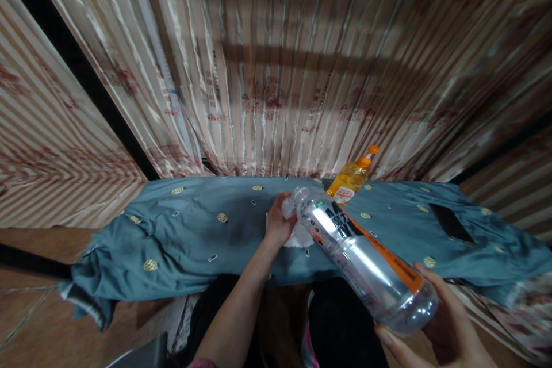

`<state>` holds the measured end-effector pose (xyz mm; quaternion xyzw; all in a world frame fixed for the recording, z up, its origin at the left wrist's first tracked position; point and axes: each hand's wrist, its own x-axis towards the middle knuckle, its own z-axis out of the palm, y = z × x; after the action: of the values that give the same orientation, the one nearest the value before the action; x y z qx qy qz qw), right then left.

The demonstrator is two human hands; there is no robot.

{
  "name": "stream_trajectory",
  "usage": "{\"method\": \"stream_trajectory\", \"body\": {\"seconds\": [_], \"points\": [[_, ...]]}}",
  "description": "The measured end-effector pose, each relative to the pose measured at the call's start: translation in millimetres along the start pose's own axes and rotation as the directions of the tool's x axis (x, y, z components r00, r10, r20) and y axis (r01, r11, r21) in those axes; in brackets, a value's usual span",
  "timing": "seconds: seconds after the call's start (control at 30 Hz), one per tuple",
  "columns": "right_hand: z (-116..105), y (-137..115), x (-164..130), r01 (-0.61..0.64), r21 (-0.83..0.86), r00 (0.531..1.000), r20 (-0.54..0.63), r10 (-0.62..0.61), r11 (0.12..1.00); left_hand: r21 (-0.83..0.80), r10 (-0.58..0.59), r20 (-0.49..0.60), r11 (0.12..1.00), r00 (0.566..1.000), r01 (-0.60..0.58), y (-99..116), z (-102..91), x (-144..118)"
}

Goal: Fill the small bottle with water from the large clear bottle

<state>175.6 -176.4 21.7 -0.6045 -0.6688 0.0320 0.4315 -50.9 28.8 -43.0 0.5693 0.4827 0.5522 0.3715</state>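
A large clear plastic bottle (351,256) with a silver, black and orange label lies slantwise across the view, its base toward me at the right. My right hand (452,322) grips it at the base, with thumb and fingers on either side. At the neck end, my left hand (279,223) is closed around the bottle's mouth; its fingertips are partly hidden. Beneath that hand shows a white scalloped sheet (301,237), perhaps tissue or paper. Just behind the bottle's shoulder stands a bottle of orange liquid (348,181) with an orange cap.
A teal cloth with pineapple prints (194,241) covers the narrow table. On its right side lies a dark phone (451,223). Striped curtains (267,69) hang behind and at both sides, with dark frame poles (81,69). My legs are under the near edge.
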Motion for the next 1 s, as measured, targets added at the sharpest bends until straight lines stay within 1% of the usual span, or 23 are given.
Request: {"method": "stream_trajectory", "body": {"seconds": [0.1,0.3,0.4,0.57,0.77,1.0], "points": [[-0.1,-1.8,2.1,0.035,-0.017,0.999,0.01,-0.035,0.999,0.006,-0.003,0.001,1.0,1.0,0.003,0.9,-0.5,-0.3],[0.6,3.1,-1.8,0.012,0.04,1.0,0.013,-0.012,0.999,0.012,0.003,-0.015,1.0,1.0,-0.003,-1.8,0.4,0.0],[1.4,4.0,-2.8,-0.005,0.05,1.0,0.013,0.005,0.999,0.018,-0.012,-0.014,1.0,1.0,0.012,-3.4,0.9,0.3],[3.3,3.9,-1.8,0.002,0.049,1.0,0.005,-0.003,0.999,0.012,-0.017,-0.016,1.0,1.0,0.017,0.1,0.6,0.3],[1.7,6.1,-3.8,-0.06,0.112,0.998,0.027,0.057,0.992,0.005,-0.021,-0.012,1.0,1.0,0.021,3.6,0.5,0.3],[1.9,2.0,-1.5,-0.089,0.071,0.996,0.009,0.089,0.993,0.018,-0.016,-0.02,1.0,1.0,0.016,3.9,0.3,0.1]]}}
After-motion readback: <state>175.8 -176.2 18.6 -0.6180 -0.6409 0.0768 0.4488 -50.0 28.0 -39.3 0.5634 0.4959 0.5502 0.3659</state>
